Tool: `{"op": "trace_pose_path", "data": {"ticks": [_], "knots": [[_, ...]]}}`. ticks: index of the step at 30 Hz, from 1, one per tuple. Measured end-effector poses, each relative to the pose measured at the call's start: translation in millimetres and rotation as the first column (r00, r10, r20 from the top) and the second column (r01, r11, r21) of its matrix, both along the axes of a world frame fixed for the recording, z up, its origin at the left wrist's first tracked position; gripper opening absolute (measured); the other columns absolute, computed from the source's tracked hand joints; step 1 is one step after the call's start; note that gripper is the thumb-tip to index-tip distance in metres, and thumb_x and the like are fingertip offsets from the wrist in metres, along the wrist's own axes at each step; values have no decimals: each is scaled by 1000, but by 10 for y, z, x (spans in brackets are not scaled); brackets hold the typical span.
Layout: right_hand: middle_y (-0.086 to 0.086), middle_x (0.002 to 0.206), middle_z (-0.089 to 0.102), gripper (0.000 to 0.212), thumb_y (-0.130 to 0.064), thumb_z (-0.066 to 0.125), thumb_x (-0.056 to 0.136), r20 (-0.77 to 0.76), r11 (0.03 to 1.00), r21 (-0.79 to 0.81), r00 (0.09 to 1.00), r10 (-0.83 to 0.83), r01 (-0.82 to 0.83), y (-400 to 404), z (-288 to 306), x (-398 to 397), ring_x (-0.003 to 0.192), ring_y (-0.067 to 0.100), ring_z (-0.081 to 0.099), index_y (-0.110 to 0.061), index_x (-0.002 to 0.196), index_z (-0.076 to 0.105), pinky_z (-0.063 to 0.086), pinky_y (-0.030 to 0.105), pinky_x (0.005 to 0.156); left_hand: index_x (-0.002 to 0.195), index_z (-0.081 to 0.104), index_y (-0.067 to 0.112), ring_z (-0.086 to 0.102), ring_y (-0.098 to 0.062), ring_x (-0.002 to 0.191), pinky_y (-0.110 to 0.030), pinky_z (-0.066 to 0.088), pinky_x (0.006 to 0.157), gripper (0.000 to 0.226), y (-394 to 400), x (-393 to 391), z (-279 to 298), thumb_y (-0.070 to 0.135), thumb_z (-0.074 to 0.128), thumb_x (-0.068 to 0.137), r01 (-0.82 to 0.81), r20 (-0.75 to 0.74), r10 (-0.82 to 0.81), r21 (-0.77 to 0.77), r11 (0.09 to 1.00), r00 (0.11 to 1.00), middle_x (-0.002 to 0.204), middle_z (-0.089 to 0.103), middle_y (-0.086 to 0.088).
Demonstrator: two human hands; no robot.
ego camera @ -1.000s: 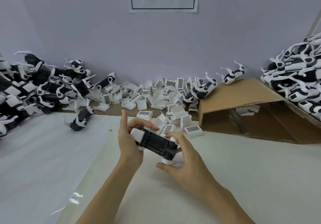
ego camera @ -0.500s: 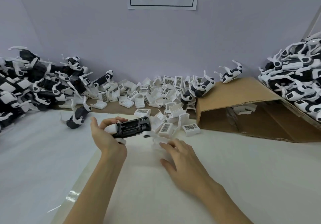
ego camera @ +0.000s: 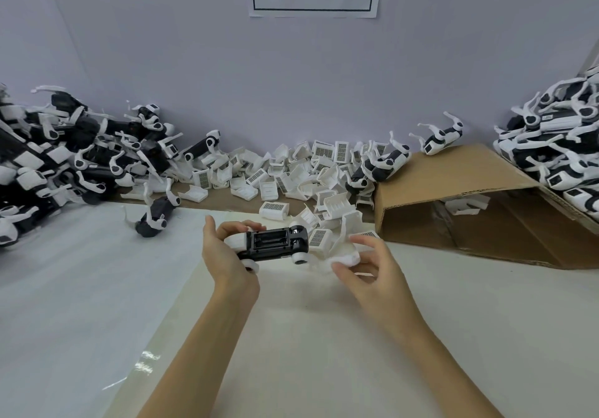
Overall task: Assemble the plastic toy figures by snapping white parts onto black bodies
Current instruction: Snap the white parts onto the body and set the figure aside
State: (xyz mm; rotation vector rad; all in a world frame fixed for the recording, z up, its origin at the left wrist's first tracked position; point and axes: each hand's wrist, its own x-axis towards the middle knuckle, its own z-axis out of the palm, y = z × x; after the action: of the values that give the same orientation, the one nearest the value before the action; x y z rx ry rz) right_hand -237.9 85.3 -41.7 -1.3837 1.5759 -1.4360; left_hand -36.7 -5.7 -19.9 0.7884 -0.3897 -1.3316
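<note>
**Bringing a white cover to the black body**

Held above the pale desk [ego camera: 324,336] at its left end by the left hand [ego camera: 227,255], a black rectangular plastic toy body [ego camera: 272,244] is seen lying level, with its open recessed compartment turned upward and round white joints at its corners. The left fingers [ego camera: 240,226] are curled over the far edge, the thumb kept on the near side, so the body is clamped between them. A white moulded plastic part [ego camera: 345,252], blurred, is pinched between the thumb and fingertips of the right hand [ego camera: 372,268], just to the right of the body and not yet touching it.

The step in hand is judged to be fitting this white part onto the body. It would be done well if the part were first turned so that its tabs face the opening, then squared with the body's edges before any force is applied. Pressure is best given evenly along the part, against the left hand's support, until the clips seat.

Loose white barcode-labelled covers [ego camera: 291,177] are heaped behind, beside a brown cardboard box [ego camera: 470,197].
</note>
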Motion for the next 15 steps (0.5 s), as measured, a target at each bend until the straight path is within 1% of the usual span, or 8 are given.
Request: {"op": "trace_pose_path", "data": {"ticks": [3,6,8,10,11,12,13,15], "knots": [[-2,114,75,49,-14,86,84,201,1000,5,980,-13,13,-31,24,-52,105,8,72,-20,128,65,56,20,89,57,53,14,71,-28,74,-36,56,78,66,7,-7,7,47,41,112,2,-22,-2,5,1000,1000,73,70,-11],[-2,111,79,39,-14,85,83,376,1000,-11,926,30,-28,-31,46,-90,105,11,73,-15,120,72,55,21,87,60,52,13,71,-28,73,-36,56,78,64,3,-3,4,46,40,113,-6,-13,6,-2,1000,1000,73,70,-11],[-1,97,78,33,-20,83,86,402,1000,-29,916,16,-4,-24,52,-90,87,13,72,-18,116,72,55,25,77,61,52,12,71,-27,72,-37,57,80,63,6,-11,-5,46,40,113,4,-2,-4,0,1000,1000,73,70,-11],[6,76,69,32,-23,78,92,448,999,-34,894,11,4,-25,48,-96,65,19,63,-24,122,68,51,30,60,61,52,13,71,-27,71,-37,56,78,63,14,-32,-20,47,40,113,22,17,-22,13,1000,1000,73,70,-11],[9,73,66,33,-23,75,95,476,999,-37,879,31,-15,-24,47,-101,60,21,62,-28,126,65,48,30,54,62,52,13,72,-26,71,-37,56,77,63,21,-45,-27,48,40,112,32,28,-32,20,999,999,73,71,-11],[11,76,68,35,-20,71,98,497,998,-48,865,64,-46,-21,51,-104,61,24,67,-32,130,63,48,29,51,62,53,13,72,-26,71,-37,56,77,63,31,-60,-36,48,41,112,43,38,-44,25,999,998,73,71,-10],[14,84,73,39,-15,67,101,508,994,-70,855,107,-82,-17,59,-103,69,28,73,-34,134,60,51,28,53,62,53,13,72,-26,71,-37,56,78,63,41,-80,-41,49,41,112,55,47,-56,27,998,997,74,70,-10],[18,103,76,46,-4,59,104,507,983,-108,842,183,-148,-11,78,-95,92,33,77,-37,136,59,58,27,66,60,54,13,72,-27,71,-39,55,81,64,63,-128,-51,50,42,112,85,67,-87,31,996,994,74,70,-10]]}}
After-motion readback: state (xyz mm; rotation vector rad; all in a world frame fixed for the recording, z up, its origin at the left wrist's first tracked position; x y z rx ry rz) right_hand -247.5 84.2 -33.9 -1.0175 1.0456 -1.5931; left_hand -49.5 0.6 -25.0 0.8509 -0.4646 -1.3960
